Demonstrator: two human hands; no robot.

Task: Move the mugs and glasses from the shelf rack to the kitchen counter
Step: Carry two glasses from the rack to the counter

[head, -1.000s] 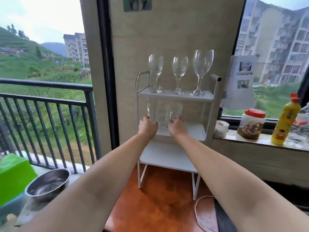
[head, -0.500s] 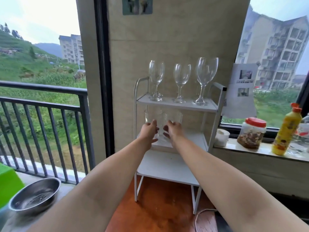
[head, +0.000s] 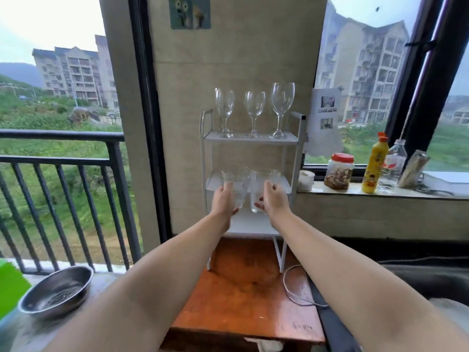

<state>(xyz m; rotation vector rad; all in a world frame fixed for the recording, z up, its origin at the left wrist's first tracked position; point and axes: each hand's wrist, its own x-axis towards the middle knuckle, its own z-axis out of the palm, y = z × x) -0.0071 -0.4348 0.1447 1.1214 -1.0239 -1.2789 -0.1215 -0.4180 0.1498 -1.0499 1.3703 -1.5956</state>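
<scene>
A white three-tier shelf rack (head: 294, 158) stands on a wooden table against the wall. Three clear wine glasses stand on its top shelf: a left one (head: 224, 107), a middle one (head: 254, 110) and a taller right one (head: 282, 102). My left hand (head: 224, 199) grips a clear patterned tumbler (head: 237, 184). My right hand (head: 274, 199) grips a second clear tumbler (head: 258, 189). Both tumblers are held side by side in front of the middle shelf, lifted off it.
The wooden table (head: 243, 301) lies below the rack, with a white cable (head: 291, 290) on it. A steel colander bowl (head: 57, 292) sits at lower left. On the windowsill at right stand a red-lidded jar (head: 340, 171), a yellow bottle (head: 375, 163) and a clear bottle (head: 392, 166).
Both hands closed round the two tumblers on the middle shelf and have drawn them out toward me, off the shelf.
</scene>
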